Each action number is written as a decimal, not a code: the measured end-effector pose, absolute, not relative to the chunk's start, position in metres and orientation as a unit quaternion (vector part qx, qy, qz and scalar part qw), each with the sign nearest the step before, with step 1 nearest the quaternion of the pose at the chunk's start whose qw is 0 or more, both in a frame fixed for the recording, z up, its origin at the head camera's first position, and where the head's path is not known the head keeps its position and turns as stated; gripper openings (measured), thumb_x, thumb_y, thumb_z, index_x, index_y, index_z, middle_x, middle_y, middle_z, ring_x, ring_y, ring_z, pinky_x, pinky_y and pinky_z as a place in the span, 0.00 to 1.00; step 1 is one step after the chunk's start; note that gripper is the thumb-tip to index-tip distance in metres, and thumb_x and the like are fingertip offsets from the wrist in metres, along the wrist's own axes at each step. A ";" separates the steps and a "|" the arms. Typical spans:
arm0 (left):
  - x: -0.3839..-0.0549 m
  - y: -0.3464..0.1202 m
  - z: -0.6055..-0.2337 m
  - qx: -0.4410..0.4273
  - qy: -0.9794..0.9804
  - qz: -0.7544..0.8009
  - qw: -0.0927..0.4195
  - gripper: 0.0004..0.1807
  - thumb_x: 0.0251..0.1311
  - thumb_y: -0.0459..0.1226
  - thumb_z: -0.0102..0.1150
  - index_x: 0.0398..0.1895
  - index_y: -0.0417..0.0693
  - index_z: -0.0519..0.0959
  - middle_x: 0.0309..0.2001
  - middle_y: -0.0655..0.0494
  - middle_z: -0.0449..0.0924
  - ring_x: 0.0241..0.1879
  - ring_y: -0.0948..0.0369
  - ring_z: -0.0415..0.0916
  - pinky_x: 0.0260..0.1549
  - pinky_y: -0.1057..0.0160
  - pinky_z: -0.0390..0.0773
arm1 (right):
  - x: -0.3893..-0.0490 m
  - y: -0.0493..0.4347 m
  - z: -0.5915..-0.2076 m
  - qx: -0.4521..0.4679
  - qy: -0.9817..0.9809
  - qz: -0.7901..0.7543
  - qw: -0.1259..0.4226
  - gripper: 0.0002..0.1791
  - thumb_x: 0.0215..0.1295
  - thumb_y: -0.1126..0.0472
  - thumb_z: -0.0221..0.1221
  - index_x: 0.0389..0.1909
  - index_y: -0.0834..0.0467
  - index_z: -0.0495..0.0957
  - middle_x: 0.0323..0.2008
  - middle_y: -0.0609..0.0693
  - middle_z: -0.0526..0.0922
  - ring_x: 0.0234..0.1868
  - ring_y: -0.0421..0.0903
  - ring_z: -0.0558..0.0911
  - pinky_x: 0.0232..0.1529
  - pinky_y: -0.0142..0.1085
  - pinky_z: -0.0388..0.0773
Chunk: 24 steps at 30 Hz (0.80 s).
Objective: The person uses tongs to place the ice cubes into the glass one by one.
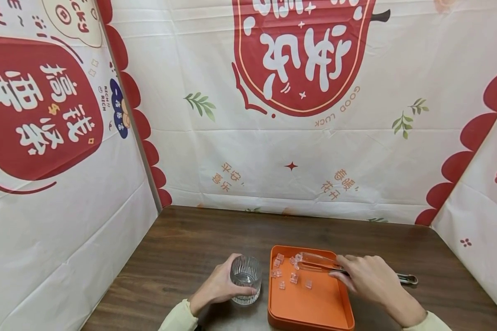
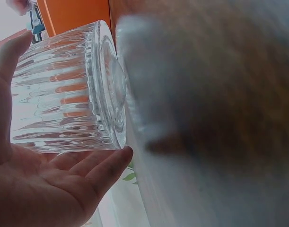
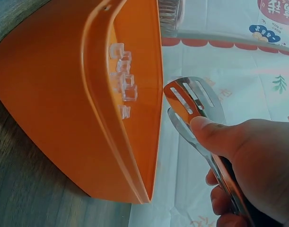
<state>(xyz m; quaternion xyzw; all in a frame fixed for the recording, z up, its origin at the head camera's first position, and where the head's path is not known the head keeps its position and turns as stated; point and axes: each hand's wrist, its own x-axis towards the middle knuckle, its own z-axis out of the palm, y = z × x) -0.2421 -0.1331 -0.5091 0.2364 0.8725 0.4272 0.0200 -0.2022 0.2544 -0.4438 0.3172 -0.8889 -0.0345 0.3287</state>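
Note:
My left hand [image 1: 220,281] grips a clear ribbed drinking glass [image 1: 245,271], thumb on its near side in the head view. The left wrist view shows the glass [image 2: 54,94] between thumb and fingers, its thick base facing the tabletop. My right hand [image 1: 372,278] holds metal serving tongs [image 3: 186,99] with slotted ends. In the head view those ends reach over an orange tray [image 1: 314,309], near several clear ice-like cubes [image 1: 294,277]. The right wrist view shows the tongs' ends a little apart, with no cube visible between them. Other cubes lie loose toward the tray's far left.
A dark wood-grain table [image 1: 207,230] carries everything. Printed white cloth [image 1: 298,151] with red motifs hangs behind it and along both sides. The tray's raised rim [image 1: 311,248] stands just right of the glass.

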 end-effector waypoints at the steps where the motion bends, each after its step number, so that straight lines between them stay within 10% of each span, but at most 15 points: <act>1: -0.242 -0.133 -0.509 0.237 0.872 0.428 0.020 0.45 0.39 0.57 0.79 0.59 0.51 0.69 0.47 0.55 0.82 0.43 0.61 0.80 0.44 0.60 0.79 | -0.202 0.254 -0.444 0.316 -0.889 -0.034 0.329 0.19 0.59 0.37 0.63 0.27 0.47 0.72 0.16 0.34 0.66 0.10 0.37 0.66 0.11 0.33 0.58; 24: -0.242 -0.131 -0.508 0.237 0.871 0.430 0.019 0.45 0.39 0.57 0.79 0.59 0.50 0.69 0.47 0.54 0.83 0.43 0.61 0.81 0.44 0.61 0.78 | -0.197 0.242 -0.457 0.299 -0.932 -0.058 0.198 0.19 0.57 0.40 0.67 0.25 0.47 0.71 0.15 0.36 0.65 0.11 0.38 0.63 0.14 0.33 0.57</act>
